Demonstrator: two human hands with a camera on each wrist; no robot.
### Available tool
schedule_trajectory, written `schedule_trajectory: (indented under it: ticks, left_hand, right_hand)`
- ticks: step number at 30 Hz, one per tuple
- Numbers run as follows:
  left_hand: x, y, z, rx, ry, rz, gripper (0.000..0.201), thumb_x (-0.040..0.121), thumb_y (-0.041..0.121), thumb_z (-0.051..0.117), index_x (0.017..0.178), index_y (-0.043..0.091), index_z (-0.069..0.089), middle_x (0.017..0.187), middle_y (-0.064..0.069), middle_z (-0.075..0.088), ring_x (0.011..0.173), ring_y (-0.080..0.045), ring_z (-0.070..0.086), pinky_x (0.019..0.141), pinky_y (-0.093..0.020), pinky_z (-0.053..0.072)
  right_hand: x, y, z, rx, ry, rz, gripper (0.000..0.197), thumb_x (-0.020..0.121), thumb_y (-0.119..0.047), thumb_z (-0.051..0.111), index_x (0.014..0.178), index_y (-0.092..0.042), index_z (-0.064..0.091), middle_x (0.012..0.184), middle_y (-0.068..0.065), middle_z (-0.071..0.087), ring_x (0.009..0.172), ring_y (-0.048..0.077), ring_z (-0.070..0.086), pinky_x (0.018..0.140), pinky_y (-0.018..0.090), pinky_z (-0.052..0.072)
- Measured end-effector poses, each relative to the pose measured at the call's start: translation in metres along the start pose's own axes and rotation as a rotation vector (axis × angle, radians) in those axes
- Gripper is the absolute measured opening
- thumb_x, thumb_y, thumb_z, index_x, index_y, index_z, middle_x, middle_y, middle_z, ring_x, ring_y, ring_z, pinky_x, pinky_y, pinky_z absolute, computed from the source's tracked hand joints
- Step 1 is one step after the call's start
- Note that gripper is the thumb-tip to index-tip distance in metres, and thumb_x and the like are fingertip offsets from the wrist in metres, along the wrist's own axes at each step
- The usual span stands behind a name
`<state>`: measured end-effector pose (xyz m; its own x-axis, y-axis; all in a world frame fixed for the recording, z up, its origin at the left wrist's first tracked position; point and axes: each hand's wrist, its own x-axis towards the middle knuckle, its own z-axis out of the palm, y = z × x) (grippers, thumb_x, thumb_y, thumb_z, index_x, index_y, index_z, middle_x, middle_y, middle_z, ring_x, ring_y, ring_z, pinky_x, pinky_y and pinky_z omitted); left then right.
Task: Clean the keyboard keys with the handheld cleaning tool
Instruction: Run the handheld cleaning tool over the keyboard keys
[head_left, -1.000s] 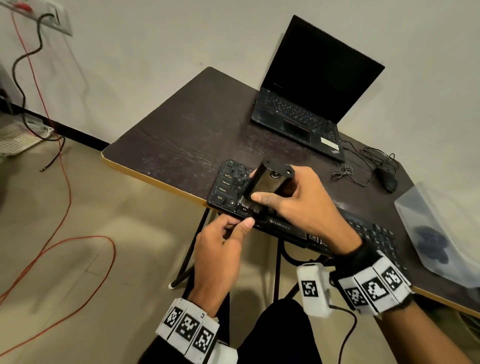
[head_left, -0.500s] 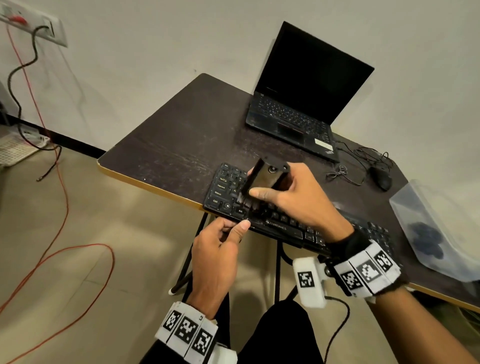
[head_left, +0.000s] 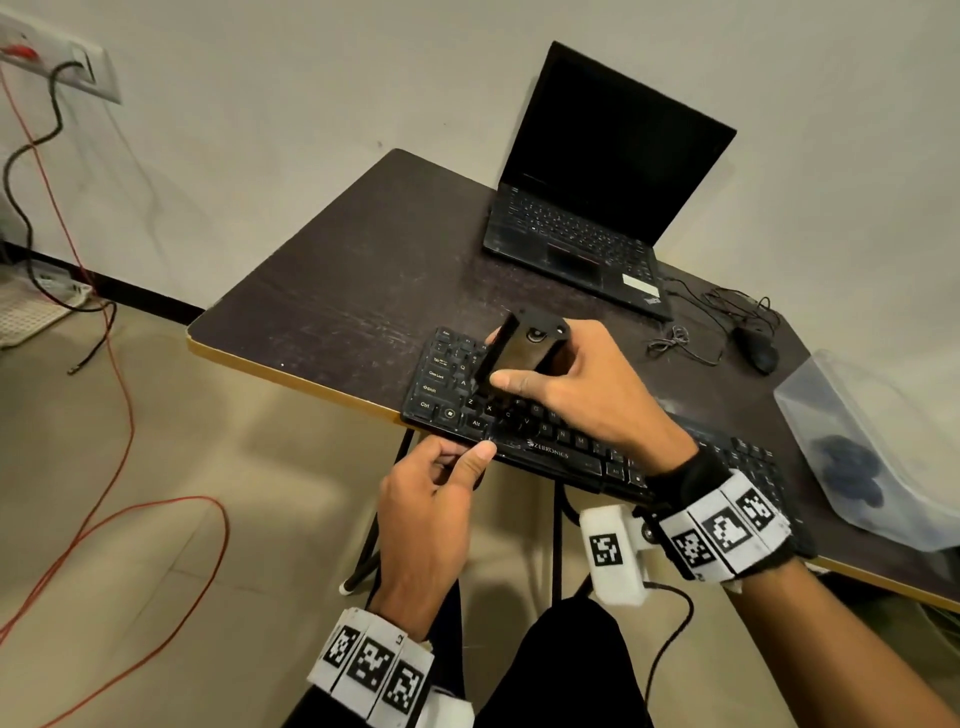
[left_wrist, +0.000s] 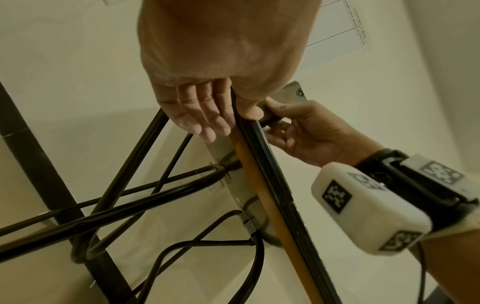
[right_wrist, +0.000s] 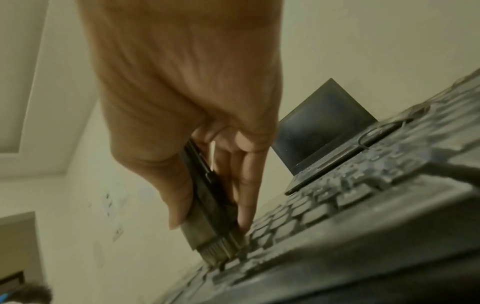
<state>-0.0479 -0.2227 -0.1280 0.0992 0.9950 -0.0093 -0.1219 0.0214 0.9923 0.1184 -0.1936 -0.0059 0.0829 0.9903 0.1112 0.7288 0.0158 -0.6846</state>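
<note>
So the black full-size keyboard with white legends (head_left: 545, 441) sits along the near edge of the dark wood-grain counter (head_left: 337, 291), its front overhanging that edge a bit. The right hand (head_left: 587, 395) has its grip wrapped around the dark boxy handheld cleaning tool (head_left: 519, 353), thumb on one side and fingers down the other. The tool stands tilted over the keyboard's left end, and in the right wrist view its short bristle tip (right_wrist: 218, 253) is touching the keys in the lower letter rows, though that view is blurry.

The left hand (head_left: 431, 499) is at the keyboard's front edge, just left of the brand lettering: thumb pressed on top of the rim, fingers (left_wrist: 205, 117) under the counter edge, so its grip pinches the keyboard and counter edge together.

Behind the keyboard, toward the wall, there's an open black laptop with a dark screen (head_left: 597, 208). To the right of the keyboard's far side lie a black wired mouse (head_left: 758, 348) and, further right, a clear plastic bag with something dark inside (head_left: 872, 452)
</note>
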Motion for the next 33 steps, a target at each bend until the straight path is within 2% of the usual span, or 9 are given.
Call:
schedule_trajectory:
  ticks: [2,6,9,13,19,23,25,28,33]
  left_hand:
    - [0.0,0.0,-0.001,0.004,0.006,0.005,0.024,0.093,0.048,0.075,0.082,0.026,0.074,0.08,0.009,0.076,0.082,-0.016,0.071,0.084,-0.052,0.06]
    - [-0.001,0.0,0.0,0.003,-0.001,-0.011,0.024,0.093,0.047,0.075,0.083,0.025,0.074,0.079,0.008,0.076,0.079,-0.016,0.071,0.084,-0.052,0.061]
    - [0.0,0.004,-0.001,0.006,-0.002,-0.011,0.023,0.092,0.046,0.076,0.082,0.025,0.074,0.079,0.009,0.076,0.079,-0.014,0.072,0.084,-0.051,0.061]
    - [0.001,0.001,-0.001,0.024,0.002,-0.011,0.024,0.093,0.048,0.075,0.082,0.027,0.074,0.078,0.01,0.075,0.079,-0.017,0.071,0.084,-0.052,0.06]
    - [0.001,0.0,-0.001,0.033,0.002,0.007,0.026,0.094,0.052,0.074,0.084,0.028,0.074,0.08,0.01,0.076,0.081,-0.015,0.072,0.083,-0.051,0.06]
    - [0.001,-0.001,-0.001,0.034,-0.004,0.01,0.024,0.095,0.048,0.074,0.084,0.027,0.073,0.078,0.011,0.075,0.079,-0.012,0.071,0.078,-0.039,0.058]
    - [0.0,0.0,-0.001,0.028,-0.013,0.019,0.021,0.095,0.043,0.074,0.082,0.026,0.073,0.076,0.01,0.074,0.075,-0.012,0.069,0.075,-0.033,0.054]
    - [0.003,-0.002,-0.001,0.009,-0.027,0.015,0.019,0.097,0.037,0.074,0.082,0.025,0.073,0.075,0.008,0.074,0.073,-0.012,0.068,0.074,-0.036,0.054]
    - [0.003,-0.006,0.0,-0.047,-0.053,0.007,0.028,0.092,0.049,0.064,0.084,0.023,0.071,0.077,0.002,0.073,0.073,-0.016,0.069,0.074,-0.04,0.052]
  right_hand:
    - [0.007,-0.005,0.003,-0.041,-0.051,0.006,0.029,0.084,-0.036,0.089,0.109,-0.026,0.078,0.103,-0.01,0.081,0.101,0.01,0.076,0.097,0.047,0.059]
    - [0.017,-0.01,0.002,-0.146,0.082,0.028,0.023,0.083,-0.036,0.088,0.1,-0.027,0.076,0.096,-0.01,0.08,0.095,0.013,0.075,0.092,0.045,0.06]
    - [0.015,-0.016,0.001,-0.174,-0.05,0.002,0.026,0.084,-0.036,0.088,0.104,-0.026,0.076,0.098,-0.008,0.08,0.096,0.014,0.075,0.092,0.046,0.06]
    - [0.016,-0.015,-0.004,-0.162,0.028,0.064,0.027,0.083,-0.038,0.089,0.105,-0.026,0.077,0.101,-0.009,0.08,0.099,0.012,0.074,0.095,0.045,0.059]
    - [-0.015,-0.009,-0.007,-0.045,-0.113,-0.019,0.031,0.085,-0.034,0.088,0.109,-0.019,0.077,0.103,-0.004,0.081,0.1,0.016,0.077,0.097,0.051,0.059]
    - [-0.028,-0.006,-0.003,0.004,0.011,0.0,0.024,0.086,-0.029,0.088,0.107,-0.021,0.077,0.1,-0.009,0.082,0.098,0.011,0.078,0.095,0.05,0.06]
    - [-0.034,-0.01,-0.005,0.003,-0.023,-0.002,0.023,0.087,-0.025,0.088,0.107,-0.02,0.078,0.1,-0.008,0.082,0.097,0.01,0.078,0.094,0.049,0.061]
    - [-0.043,-0.016,-0.007,0.0,-0.133,-0.007,0.023,0.088,-0.024,0.088,0.108,-0.018,0.077,0.101,-0.008,0.082,0.098,0.011,0.078,0.094,0.048,0.061]
    - [-0.048,-0.014,-0.011,-0.057,-0.027,0.011,0.017,0.087,-0.025,0.088,0.099,-0.021,0.077,0.094,-0.011,0.081,0.091,0.01,0.077,0.089,0.046,0.061]
